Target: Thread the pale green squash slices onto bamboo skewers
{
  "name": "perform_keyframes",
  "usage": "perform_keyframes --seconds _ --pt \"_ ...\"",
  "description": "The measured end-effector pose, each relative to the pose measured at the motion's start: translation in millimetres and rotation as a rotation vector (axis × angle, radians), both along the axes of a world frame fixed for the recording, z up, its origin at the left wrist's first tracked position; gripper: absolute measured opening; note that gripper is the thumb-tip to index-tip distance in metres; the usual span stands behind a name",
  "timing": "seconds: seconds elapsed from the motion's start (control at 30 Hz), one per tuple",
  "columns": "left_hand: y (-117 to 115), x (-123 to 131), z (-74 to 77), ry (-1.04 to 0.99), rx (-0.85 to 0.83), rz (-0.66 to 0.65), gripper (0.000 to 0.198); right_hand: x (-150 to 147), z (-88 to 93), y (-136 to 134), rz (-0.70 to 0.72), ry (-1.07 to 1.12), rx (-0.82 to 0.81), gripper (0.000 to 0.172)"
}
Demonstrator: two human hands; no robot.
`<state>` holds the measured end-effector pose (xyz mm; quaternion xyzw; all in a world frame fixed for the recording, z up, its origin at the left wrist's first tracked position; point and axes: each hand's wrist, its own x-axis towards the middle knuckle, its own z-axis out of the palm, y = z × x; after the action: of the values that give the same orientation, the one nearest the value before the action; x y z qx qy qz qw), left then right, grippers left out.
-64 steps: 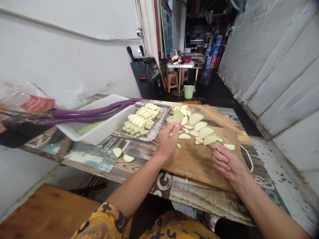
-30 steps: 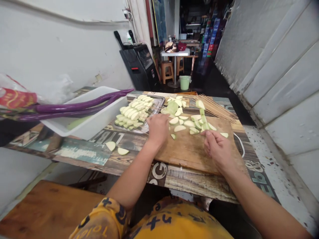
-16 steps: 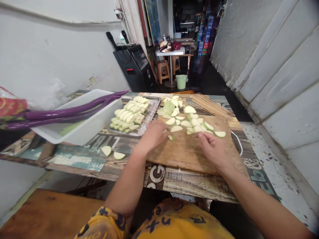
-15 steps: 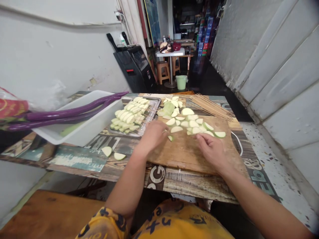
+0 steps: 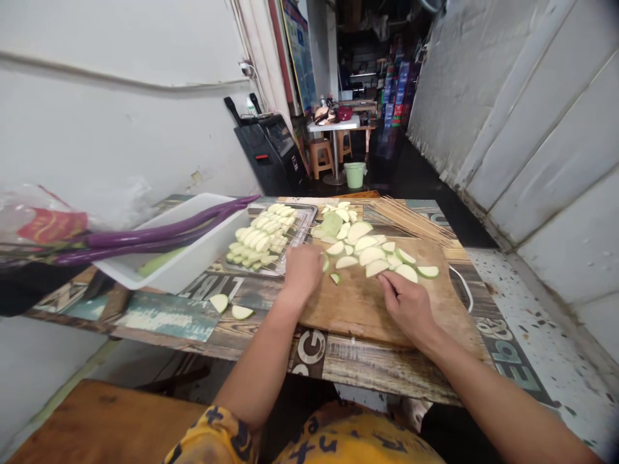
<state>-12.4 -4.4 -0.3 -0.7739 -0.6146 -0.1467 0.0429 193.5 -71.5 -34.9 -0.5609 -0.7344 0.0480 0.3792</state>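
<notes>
Pale slices of a green-skinned vegetable (image 5: pixel 346 262) lie scattered over the wooden cutting board (image 5: pixel 358 309). My right hand (image 5: pixel 409 303) is closed in a pinch at the near end of a row of overlapping slices (image 5: pixel 371 254); I cannot make out a stick through them. At the board's left edge my left hand (image 5: pixel 304 270) has its fingers curled together, with a green-edged slice (image 5: pixel 325 261) showing at the fingertips. Just beyond it, a metal tray (image 5: pixel 304 222) bears several skewers of the same slices (image 5: pixel 264 235), stacked in layers.
Loose bamboo skewers (image 5: pixel 411 219) lie at the table's far right. To the left, long purple eggplants (image 5: pixel 159 229) rest across a white plastic tub (image 5: pixel 193 274), beside a plastic bag (image 5: pixel 53 222). Two loose slices (image 5: pixel 242 312) sit on the table (image 5: pixel 275 332) near its front edge.
The view has tilted up and shifted left. My left hand has turned, and a slice edge now shows at its fingertips. By my right hand the slices now form a clearer overlapping row.
</notes>
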Motion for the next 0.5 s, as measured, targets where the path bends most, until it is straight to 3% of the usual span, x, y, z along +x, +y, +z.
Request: perform_keyframes --seconds 0.2,0.33,0.43,0.5 --pt "3 -11 -1.8 -0.115 0.096 0.086 0.029 4 6.0 3 -0.082 0.166 -0.011 0.026" --pt "2 -2 -4.3 -0.300 0.124 -0.009 0.029 4 7.4 4 -0.065 0.213 -0.020 0.025" --pt "-2 10 -6.0 -0.651 0.042 -0.092 0.029 2 4.9 3 -0.005 0.183 -0.019 0.025" --pt "-4 18 -5.8 -1.035 -0.137 -0.129 0.035 1 2.4 2 0.065 0.153 -0.019 0.025"
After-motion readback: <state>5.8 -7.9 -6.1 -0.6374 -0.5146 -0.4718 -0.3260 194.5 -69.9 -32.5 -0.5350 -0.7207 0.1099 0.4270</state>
